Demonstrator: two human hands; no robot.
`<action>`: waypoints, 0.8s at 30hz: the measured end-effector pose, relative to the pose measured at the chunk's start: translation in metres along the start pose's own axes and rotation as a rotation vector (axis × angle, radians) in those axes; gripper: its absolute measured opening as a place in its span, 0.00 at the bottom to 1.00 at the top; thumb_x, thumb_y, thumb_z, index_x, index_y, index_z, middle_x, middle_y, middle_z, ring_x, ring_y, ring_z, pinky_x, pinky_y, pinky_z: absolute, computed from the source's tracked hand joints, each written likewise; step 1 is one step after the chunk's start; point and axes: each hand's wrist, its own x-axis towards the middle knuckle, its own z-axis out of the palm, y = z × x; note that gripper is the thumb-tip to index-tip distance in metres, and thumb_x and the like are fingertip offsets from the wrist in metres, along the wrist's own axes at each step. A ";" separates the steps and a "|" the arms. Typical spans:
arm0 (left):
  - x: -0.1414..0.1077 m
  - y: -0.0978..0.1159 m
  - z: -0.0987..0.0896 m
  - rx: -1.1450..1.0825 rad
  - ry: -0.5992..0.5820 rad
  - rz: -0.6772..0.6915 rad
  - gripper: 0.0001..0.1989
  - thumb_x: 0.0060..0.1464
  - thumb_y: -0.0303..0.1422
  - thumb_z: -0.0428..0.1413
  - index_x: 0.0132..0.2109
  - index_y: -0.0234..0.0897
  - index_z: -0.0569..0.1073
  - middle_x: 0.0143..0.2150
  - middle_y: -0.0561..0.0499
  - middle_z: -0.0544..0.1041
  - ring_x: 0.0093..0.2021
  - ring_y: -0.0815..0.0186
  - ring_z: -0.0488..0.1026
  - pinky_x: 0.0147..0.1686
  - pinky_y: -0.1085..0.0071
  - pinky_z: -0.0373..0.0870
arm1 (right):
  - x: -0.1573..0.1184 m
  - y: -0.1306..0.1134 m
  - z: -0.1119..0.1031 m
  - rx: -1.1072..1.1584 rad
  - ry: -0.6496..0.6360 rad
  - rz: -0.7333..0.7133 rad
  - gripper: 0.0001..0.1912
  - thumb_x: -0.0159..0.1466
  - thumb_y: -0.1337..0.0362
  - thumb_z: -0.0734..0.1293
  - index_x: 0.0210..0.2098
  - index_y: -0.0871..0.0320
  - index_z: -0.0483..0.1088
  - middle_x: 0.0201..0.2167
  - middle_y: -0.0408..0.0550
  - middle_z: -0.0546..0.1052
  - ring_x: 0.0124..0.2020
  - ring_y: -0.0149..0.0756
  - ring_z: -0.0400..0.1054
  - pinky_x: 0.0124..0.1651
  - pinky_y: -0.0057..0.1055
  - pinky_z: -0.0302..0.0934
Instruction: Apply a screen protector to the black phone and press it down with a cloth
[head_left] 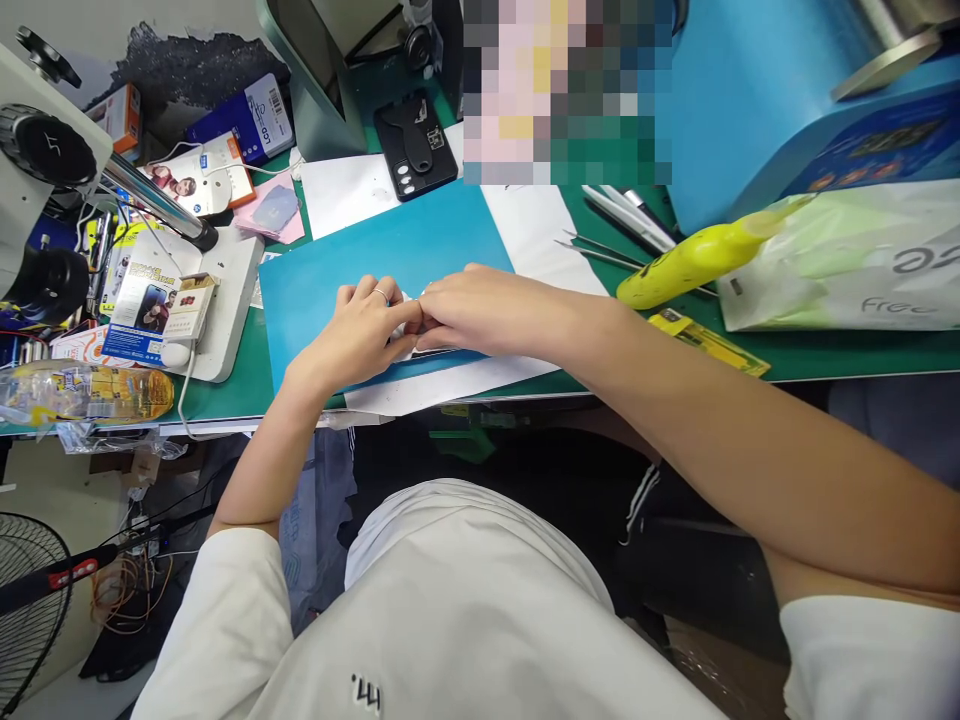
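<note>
Both hands meet over the front part of a blue mat (337, 265) on the bench. My left hand (367, 325), with a ring on one finger, has its fingers bent and its fingertips against something small and whitish, mostly hidden. My right hand (465, 308) reaches in from the right, its fingers closed together and touching the left fingertips. A thin dark edge shows just under the right hand; what it belongs to is hidden. White paper (397, 393) sticks out beneath the mat's front edge.
A black phone-like item (416, 145) lies behind the mat. To the right are tweezers (600, 250), a yellow bottle (697, 262), a plastic bag (847, 265) and a blue machine (757, 110). At left stand a microscope base (232, 300) and a drink bottle (90, 392).
</note>
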 end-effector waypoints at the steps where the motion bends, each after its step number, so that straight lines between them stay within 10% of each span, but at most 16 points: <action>1: 0.000 0.000 0.000 0.002 0.001 0.005 0.08 0.68 0.34 0.52 0.45 0.41 0.76 0.46 0.44 0.72 0.48 0.53 0.65 0.48 0.56 0.59 | 0.000 0.000 0.000 -0.003 -0.010 0.006 0.13 0.71 0.56 0.64 0.39 0.55 0.78 0.31 0.47 0.78 0.30 0.38 0.66 0.37 0.35 0.46; 24: 0.007 -0.003 -0.005 0.007 -0.064 0.041 0.09 0.68 0.36 0.52 0.44 0.41 0.77 0.48 0.43 0.71 0.48 0.53 0.65 0.48 0.56 0.57 | 0.000 -0.002 -0.019 -0.074 -0.153 -0.006 0.15 0.69 0.61 0.60 0.31 0.57 0.75 0.27 0.48 0.76 0.30 0.40 0.65 0.40 0.37 0.47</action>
